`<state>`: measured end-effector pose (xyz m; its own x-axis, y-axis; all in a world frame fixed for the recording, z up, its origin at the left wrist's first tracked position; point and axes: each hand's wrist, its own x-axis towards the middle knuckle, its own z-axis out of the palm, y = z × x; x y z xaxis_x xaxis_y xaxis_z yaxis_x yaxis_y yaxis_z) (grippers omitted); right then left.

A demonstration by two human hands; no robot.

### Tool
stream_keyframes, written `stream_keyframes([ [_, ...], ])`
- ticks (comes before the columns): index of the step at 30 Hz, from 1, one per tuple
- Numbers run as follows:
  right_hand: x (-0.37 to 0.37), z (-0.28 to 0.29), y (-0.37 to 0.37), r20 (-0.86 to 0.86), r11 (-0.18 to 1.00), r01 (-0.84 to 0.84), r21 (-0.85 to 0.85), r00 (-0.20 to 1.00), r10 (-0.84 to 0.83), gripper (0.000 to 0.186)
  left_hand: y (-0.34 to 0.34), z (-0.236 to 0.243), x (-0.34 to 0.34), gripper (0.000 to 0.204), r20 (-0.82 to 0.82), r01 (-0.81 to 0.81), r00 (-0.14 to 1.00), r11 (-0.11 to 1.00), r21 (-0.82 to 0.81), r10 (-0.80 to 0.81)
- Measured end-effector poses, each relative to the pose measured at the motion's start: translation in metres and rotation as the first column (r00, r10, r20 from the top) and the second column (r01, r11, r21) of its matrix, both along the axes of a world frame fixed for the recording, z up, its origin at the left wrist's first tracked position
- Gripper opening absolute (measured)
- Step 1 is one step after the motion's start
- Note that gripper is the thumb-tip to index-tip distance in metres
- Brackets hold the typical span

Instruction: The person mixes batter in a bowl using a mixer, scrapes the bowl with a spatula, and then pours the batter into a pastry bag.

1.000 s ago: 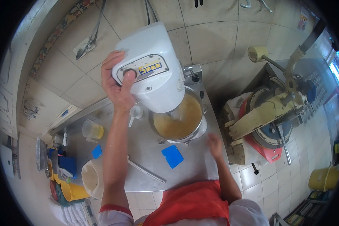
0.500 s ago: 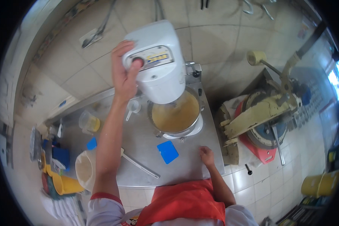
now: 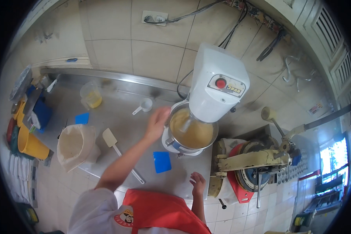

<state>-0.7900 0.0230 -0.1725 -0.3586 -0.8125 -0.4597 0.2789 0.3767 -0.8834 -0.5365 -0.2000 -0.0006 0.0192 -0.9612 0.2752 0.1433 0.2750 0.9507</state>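
A white stand mixer [image 3: 218, 84] with a red button on its head stands on the steel table. Its beater reaches into a metal mixing bowl [image 3: 216, 134] of pale tan batter [image 3: 191, 134]. My left hand [image 3: 158, 123] is at the bowl's left rim, its fingers stretched out and somewhat blurred; whether it touches the rim I cannot tell. Near the table's front edge, my right hand [image 3: 198, 183] hovers with nothing in it, fingers apart and slightly bent. Between my hands lies a blue dough scraper [image 3: 162, 162]. A spatula [image 3: 110, 137] with a white handle rests under my left forearm.
Left on the steel table [image 3: 117, 101] are a white measuring scoop [image 3: 146, 104], a clear jug [image 3: 91, 94] with yellow liquid, a second blue scraper [image 3: 82, 118] and an open pale sack [image 3: 77, 145]. A heavy cream-painted press [image 3: 253, 158] stands at the right.
My left hand has left the mixer head, where its thumb was at the red button, and come down beside the bowl. My right hand's fingers have spread. The view has turned.
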Motion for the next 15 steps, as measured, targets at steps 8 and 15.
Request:
stream_keyframes([
  [8, 0.007, 0.158, -0.072, -0.351, 0.944, 0.061, -0.325, 0.919, -0.180, 0.028, 0.158, -0.188, 0.025, 0.051, 0.120, 0.207, 0.941, 0.818, 0.538, -0.316],
  [15, 0.080, 0.236, -0.136, -0.294, 0.859, 0.087, -0.505, 0.918, -0.265, 0.024, 0.146, -0.114, -0.022, 0.088, 0.250, 0.341, 0.913, 0.939, -0.034, -0.323],
])
